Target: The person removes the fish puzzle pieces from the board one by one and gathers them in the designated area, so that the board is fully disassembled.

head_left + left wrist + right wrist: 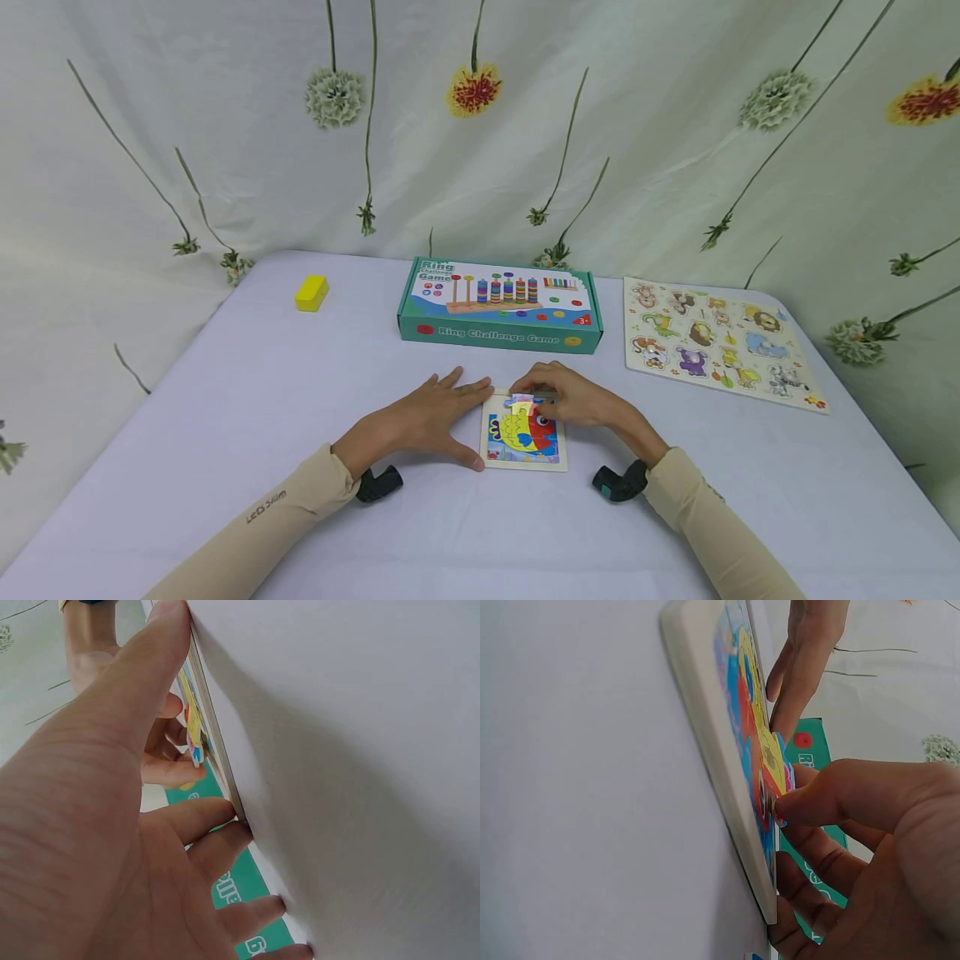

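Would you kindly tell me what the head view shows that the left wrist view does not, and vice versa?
Only the head view: the yellow rectangular block and the flat pale board with cartoon animals.
Only the left wrist view: the palm side of the left hand, whose back faces the head camera.
Both: the square, pale-rimmed fish puzzle, the small multicoloured piece pinched by the right hand, and the green cardboard box.
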`<control>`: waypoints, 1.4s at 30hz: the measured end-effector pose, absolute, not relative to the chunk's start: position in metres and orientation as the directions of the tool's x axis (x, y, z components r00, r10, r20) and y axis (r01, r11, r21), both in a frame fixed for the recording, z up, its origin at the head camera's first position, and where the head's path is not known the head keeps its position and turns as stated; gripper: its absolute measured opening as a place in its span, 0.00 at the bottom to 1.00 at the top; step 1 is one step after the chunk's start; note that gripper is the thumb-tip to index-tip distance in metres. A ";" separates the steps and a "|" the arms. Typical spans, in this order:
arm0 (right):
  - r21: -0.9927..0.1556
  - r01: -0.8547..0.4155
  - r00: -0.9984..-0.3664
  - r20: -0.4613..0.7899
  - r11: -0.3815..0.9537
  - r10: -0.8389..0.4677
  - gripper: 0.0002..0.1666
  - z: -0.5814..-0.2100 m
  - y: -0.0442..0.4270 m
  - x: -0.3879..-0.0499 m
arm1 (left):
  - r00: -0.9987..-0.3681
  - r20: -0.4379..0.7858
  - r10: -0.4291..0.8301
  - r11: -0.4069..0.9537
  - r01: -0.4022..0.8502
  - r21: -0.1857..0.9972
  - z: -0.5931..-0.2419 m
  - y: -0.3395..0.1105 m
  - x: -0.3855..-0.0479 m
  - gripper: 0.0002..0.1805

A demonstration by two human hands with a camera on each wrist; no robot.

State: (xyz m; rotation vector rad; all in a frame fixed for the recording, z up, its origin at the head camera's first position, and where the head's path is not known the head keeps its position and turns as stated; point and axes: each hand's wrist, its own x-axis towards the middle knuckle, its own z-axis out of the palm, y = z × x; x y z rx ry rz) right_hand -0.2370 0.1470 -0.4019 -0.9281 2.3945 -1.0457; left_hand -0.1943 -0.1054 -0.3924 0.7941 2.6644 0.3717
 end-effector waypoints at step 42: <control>-0.752 -0.417 -0.748 -0.034 0.510 -0.663 0.20 -0.398 0.151 -0.236 | -0.791 -0.249 0.558 0.816 0.468 0.340 -0.391 -0.105 -0.193 0.57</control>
